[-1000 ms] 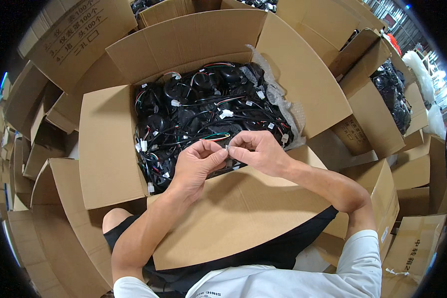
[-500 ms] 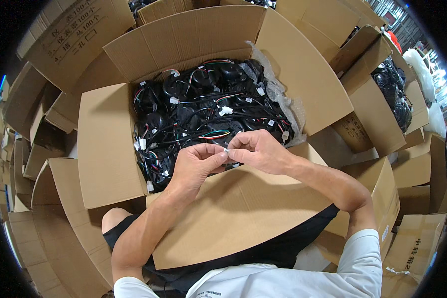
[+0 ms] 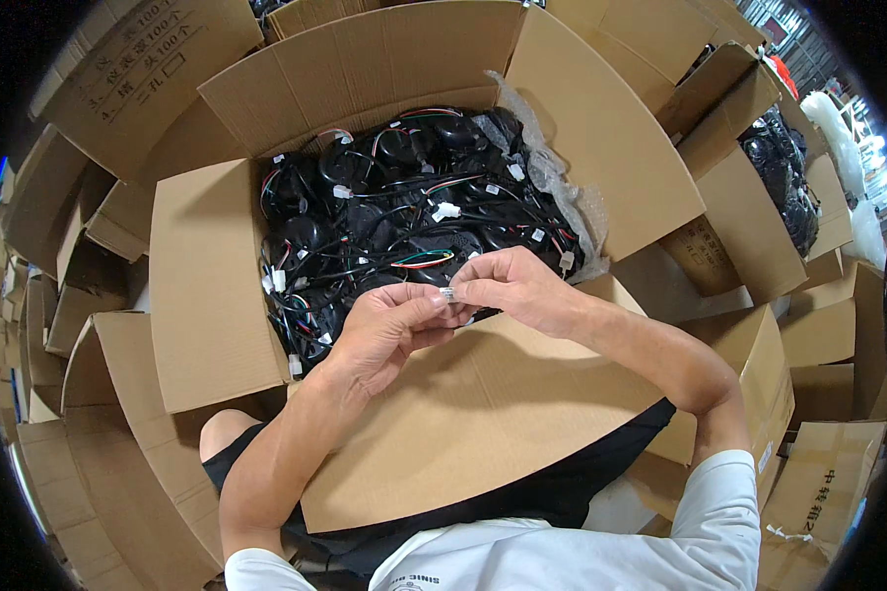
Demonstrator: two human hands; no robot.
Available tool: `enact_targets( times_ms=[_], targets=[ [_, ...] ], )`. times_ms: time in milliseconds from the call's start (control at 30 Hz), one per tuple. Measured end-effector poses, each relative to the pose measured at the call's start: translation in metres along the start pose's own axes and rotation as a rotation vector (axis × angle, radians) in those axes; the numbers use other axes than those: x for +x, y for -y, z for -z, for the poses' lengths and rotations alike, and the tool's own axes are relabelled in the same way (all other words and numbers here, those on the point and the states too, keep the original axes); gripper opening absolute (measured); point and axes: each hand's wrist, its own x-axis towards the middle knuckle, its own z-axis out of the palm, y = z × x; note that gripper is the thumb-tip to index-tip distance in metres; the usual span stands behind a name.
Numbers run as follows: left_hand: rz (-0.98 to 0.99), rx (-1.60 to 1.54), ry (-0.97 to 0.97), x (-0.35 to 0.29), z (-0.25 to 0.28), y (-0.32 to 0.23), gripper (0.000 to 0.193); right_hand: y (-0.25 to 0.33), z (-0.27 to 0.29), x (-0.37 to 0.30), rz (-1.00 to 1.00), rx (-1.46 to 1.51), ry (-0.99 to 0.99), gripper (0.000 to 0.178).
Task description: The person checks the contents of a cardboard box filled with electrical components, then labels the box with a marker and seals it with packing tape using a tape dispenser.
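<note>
Both hands [image 3: 453, 305] pinch a small connector [image 3: 447, 294] over an open cardboard box [image 3: 207, 286].

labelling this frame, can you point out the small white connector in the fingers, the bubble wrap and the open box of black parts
small white connector [image 3: 447, 294], head view, its visible end between the fingertips
bubble wrap [image 3: 552, 182], head view, crumpled middle
open box [image 3: 207, 286], head view, left flap

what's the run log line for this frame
left hand: pinching small white connector | right hand: pinching same connector | below: open cardboard box of black wired parts
</note>
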Motion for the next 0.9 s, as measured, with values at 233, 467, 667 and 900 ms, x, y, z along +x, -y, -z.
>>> enact_targets(
  times_ms=[233,467,667,900],
  targets=[
    [0.027,-0.004,0.008,0.0008,0.0011,-0.0005,0.009,-0.001,0.0014,0.0009,0.005,0.032,0.023,0.023],
    [0.031,-0.001,-0.006,0.0023,0.0029,0.0013,0.007,-0.002,0.0021,0.0022,0.0,-0.008,0.019,0.024],
    [0.042,-0.01,-0.023,0.0024,0.004,0.0012,0.007,-0.0023,0.0029,0.0037,-0.004,-0.014,0.028,0.024],
    [0.032,-0.069,0.07,0.001,0.0045,0.0043,0.007,0.0045,0.004,-0.002,0.019,-0.037,0.058,0.026]
  ],
)
